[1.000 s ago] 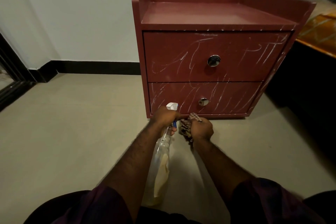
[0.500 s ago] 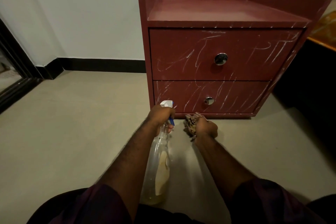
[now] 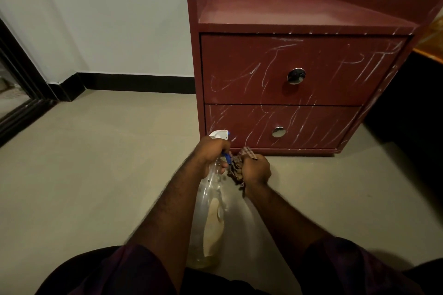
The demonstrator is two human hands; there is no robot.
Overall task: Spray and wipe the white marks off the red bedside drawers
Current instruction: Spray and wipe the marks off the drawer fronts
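Lower centre, the left hand (image 3: 211,151) is gripping a bottle (image 3: 211,218) holding a little yellowish liquid. The right hand (image 3: 255,170), fingers curled, is clutching a cloth (image 3: 236,171), now closer to the bottle. The white-marked drawers (image 3: 299,67) are standing upper right.

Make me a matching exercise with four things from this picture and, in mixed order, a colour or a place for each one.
1. bottle
2. cloth
3. upper knob
4. skirting

A. silver
B. in the left hand
C. black
D. in the right hand

Pairs: 1-B, 2-D, 3-A, 4-C.
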